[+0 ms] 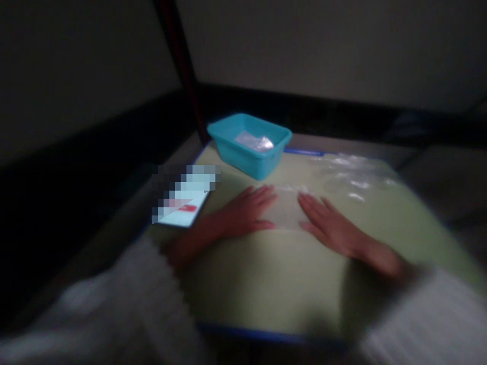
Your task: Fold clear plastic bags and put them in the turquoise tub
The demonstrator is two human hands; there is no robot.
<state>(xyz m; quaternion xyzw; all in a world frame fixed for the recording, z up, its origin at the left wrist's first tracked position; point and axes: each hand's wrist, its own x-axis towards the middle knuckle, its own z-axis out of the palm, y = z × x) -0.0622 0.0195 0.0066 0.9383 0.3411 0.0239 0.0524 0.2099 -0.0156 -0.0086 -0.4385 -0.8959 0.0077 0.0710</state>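
A clear plastic bag lies flat on the pale yellow-green table. My left hand rests on its left side, palm down with the fingers stretched out. On the right side of the bag lies my right hand, also flat with fingers extended. Neither hand grips anything. The picture is dim and blurred, so the bag's edges are hard to make out.
Behind my hands stands a turquoise plastic basin with shiny clear packets inside. More crumpled clear plastic lies at the back right. A lit phone or tablet, partly pixelated, lies by the left edge. Walls rise behind the table.
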